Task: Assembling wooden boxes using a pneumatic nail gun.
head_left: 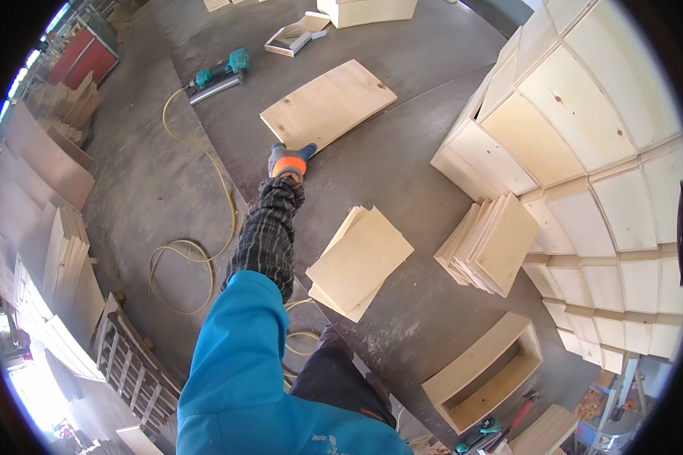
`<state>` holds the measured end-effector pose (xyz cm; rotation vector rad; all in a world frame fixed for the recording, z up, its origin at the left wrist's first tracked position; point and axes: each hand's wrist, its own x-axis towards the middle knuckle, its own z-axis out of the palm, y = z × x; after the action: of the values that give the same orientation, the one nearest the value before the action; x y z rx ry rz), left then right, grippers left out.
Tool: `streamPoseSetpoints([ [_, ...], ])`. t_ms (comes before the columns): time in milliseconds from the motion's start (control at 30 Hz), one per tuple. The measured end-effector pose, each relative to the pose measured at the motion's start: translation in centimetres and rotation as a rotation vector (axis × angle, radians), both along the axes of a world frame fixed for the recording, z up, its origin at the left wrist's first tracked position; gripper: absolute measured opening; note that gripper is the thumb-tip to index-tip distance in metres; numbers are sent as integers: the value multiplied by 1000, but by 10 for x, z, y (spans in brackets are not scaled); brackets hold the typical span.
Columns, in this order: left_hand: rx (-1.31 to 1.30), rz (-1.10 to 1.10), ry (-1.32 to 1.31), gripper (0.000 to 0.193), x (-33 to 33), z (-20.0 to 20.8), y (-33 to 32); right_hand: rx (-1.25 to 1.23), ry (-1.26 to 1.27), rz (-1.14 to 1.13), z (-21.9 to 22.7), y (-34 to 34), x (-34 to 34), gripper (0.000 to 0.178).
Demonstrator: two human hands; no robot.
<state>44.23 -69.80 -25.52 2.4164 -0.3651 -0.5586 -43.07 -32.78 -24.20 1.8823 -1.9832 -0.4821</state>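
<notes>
My left hand [287, 160], in a grey glove with an orange band and dark blue fingertips, grips the near left end of a pale wooden board [328, 105]. The board lies on the dark table [402, 167], its flat knotted face up; the fingers under its edge are hidden. Closer to me is a loose stack of thin wooden panels [361, 262], slightly fanned. Beyond the table's left edge side, a teal nail gun [221, 74] lies with its hose attached. My right hand is out of view.
Stacked wooden boxes [569, 114] rise along the right, with leaning panels [489, 243] beside them. An open wooden box [486, 371] and a second teal tool [484, 434] are at near right. A yellow hose [231, 197] coils on the floor. A small tray [294, 35] stands at the far side.
</notes>
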Motion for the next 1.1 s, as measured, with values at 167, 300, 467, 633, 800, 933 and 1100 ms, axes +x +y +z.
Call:
streamPoseSetpoints([
  [167,-19,-3,1,58,44,-28,13,34,9,84,-3,-22,-2,43],
  [300,-230,-100,62,46,54,-36,29,53,39,135,7,-44,-10,42],
  [467,-486,147,638,37,18,25,43,97,116,170,36,-50,-41,41],
  [633,-676,18,974,45,11,95,115,134,111,289,26,-77,-69,41],
  [800,-1035,25,1063,31,-70,149,164,182,130,318,23,-54,-131,40],
  [933,-1085,-1,1064,33,-117,158,276,299,246,361,27,14,-292,39],
  [1100,-1149,-583,1254,42,-217,178,338,117,-1715,-1011,-6,3,-169,23],
])
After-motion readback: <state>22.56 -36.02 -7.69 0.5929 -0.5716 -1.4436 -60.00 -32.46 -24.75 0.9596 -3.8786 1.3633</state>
